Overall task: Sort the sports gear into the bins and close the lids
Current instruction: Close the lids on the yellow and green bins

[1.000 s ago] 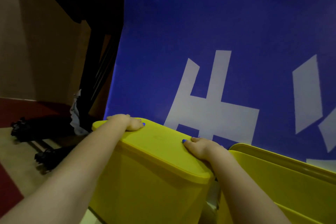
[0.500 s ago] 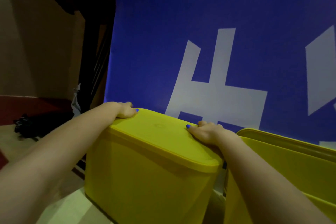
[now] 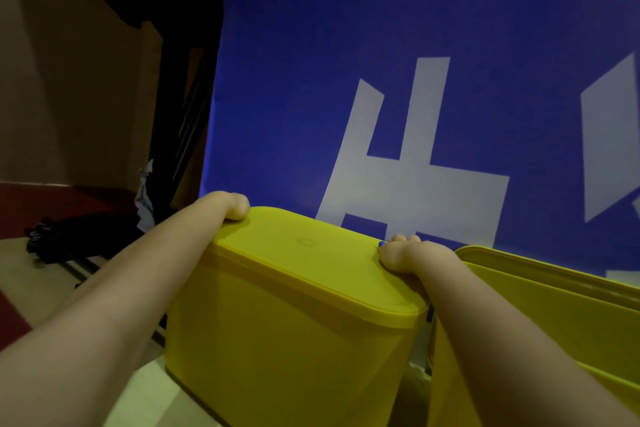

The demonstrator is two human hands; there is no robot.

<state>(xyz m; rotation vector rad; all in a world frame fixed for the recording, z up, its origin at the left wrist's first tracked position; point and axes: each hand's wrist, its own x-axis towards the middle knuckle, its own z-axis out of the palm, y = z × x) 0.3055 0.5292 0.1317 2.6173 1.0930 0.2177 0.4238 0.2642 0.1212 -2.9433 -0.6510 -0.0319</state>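
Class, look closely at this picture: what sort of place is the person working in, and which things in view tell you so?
Probably an indoor storeroom or staged work area, though that is uncertain: two yellow bins with lids stand before a hung blue banner, with dark gear on the floor.

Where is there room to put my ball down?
On the yellow lid, the flat top between the left hand and right hand is bare. The pale floor left of that bin is free. The gap beside the second bin is tight.

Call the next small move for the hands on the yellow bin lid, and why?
Probably press down along the lid edges: left hand and right hand grip its far corners, and the lid already lies on the yellow bin.
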